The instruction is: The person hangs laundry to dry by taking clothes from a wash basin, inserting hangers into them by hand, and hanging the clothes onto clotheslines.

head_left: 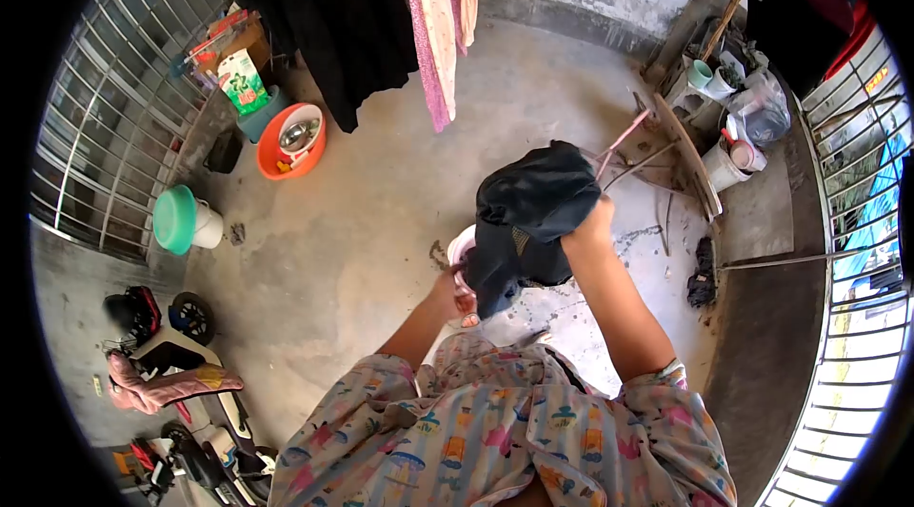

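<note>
A dark, almost black garment (pixel 538 193) hangs bunched in front of me, with a small mesh-like patch showing near its middle. My right hand (pixel 592 224) is closed around its right side and holds it up. Behind its left edge shows part of a whitish-pink basin (pixel 461 245); the rest is covered by the cloth. My left hand (pixel 451 296) is at the near side of this basin, fingers curled on its rim, right beside the garment's lower left edge.
Clothes (pixel 319 21) hang overhead. An orange basin (pixel 271 159) and a green-lidded bucket (pixel 177 221) stand left on the concrete floor (pixel 352 221). An electric scooter (pixel 181 355) is lower left. A wooden board (pixel 690 155) and white bucket (pixel 725 167) are at right.
</note>
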### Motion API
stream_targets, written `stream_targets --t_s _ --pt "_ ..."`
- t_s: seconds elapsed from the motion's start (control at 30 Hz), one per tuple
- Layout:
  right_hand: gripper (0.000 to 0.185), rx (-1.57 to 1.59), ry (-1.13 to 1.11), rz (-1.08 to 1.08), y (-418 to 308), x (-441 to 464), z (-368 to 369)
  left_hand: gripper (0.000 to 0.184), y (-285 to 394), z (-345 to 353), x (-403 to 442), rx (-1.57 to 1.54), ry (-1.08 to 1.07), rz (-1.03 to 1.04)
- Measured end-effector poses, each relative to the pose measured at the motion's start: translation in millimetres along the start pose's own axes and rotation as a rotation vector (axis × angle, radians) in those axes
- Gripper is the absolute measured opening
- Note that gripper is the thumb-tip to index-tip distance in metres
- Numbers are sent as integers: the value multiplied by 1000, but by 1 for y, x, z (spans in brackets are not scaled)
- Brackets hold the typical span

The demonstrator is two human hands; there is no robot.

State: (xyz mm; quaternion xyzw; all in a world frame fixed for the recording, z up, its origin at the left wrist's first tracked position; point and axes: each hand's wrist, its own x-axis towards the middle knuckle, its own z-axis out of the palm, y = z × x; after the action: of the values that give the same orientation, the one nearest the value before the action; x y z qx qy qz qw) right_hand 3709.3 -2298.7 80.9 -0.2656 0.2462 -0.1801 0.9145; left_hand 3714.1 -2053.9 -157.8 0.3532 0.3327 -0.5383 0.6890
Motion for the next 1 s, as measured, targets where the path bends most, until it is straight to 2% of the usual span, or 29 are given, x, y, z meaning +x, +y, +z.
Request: stream_targets --t_s 0.07,0.17,0.27,0.3,0.4,0.47,0.57,0.6,0.67,0.73,0.8,0.87,0.93,1.0 --pt "30 -115 21 -107 -8 -12 5 50 -19 70 -57 -37 132 -136" --pt "27 -57 -23 -135 -25 -40 14 53 -3 98 -67 -35 -325 -16" --pt "28 -121 -36 -167 -32 -50 -5 46 31 82 -20 -138 -364 -30" --pt "30 -172 -18 -185 -34 -54 -8 35 41 85 -20 -1 -213 23" --pt "30 -256 22 -223 -50 -58 -20 28 62 93 -44 -100 -45 113" --pt "27 -269 34 -217 -58 -52 -33 26 91 47 -28 -161 -307 203" --pt "22 -307 66 -172 -52 -31 -61 25 104 87 -100 -100 -158 562" --pt "22 -341 93 -164 -48 -27 -65 27 97 113 -137 -142 -283 611" --pt "19 -414 81 -167 -36 -18 -73 28 101 137 -163 -125 -528 667" --pt "21 -699 98 -206 -20 -8 -94 27 105 159 -180 -122 -588 709" --pt "22 -766 66 -239 -6 -8 -102 27 97 197 -217 -63 -692 740" --pt "21 -945 67 -239 8 -5 -114 29 99 213 -216 -62 -666 757" --pt "24 -971 -14 -311 16 -8 -117 31 99 224 -218 -34 -652 795" --pt "25 -903 -51 -239 13 -16 -117 32 100 238 -219 25 -657 850"
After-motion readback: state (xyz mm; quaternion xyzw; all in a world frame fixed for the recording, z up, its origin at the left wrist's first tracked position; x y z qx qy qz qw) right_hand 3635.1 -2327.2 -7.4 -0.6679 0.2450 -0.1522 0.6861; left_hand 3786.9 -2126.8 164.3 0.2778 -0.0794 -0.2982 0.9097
